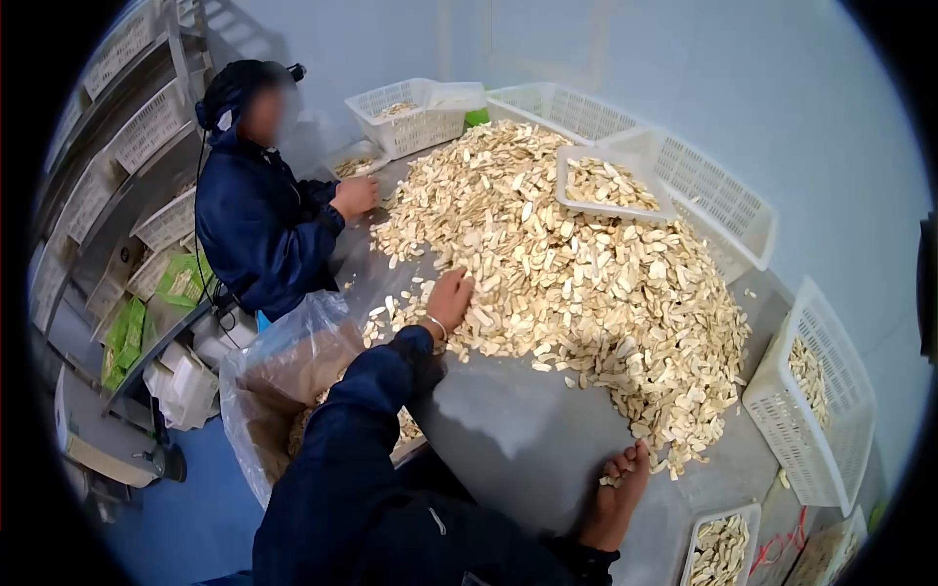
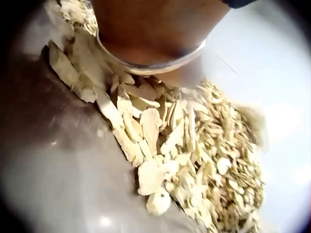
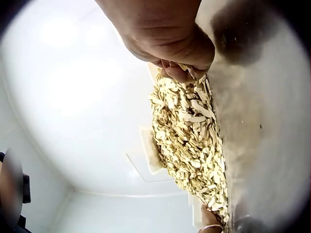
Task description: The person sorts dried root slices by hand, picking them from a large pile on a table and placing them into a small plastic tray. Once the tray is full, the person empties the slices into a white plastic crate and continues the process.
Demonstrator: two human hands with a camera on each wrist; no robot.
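A wide heap of pale dried slices (image 1: 586, 283) covers much of the grey metal table (image 1: 498, 400). At the heap's near left edge my left hand (image 1: 450, 301), with a bracelet at the wrist, rests against the slices; its fingertips are largely hidden. To the right, my right hand (image 1: 618, 483) curls its fingers round several slices (image 3: 187, 68) just off the heap's near end. In the left wrist view, loose slices (image 2: 150, 131) lie below the bracelet (image 2: 155, 68).
Another person (image 1: 264, 195) works at the heap's far left. White baskets (image 1: 816, 391) ring the table, and a white tray (image 1: 614, 207) of slices sits on the heap. A plastic-lined box (image 1: 283, 361) stands at the near left, and a small tray (image 1: 757, 518) at the near right.
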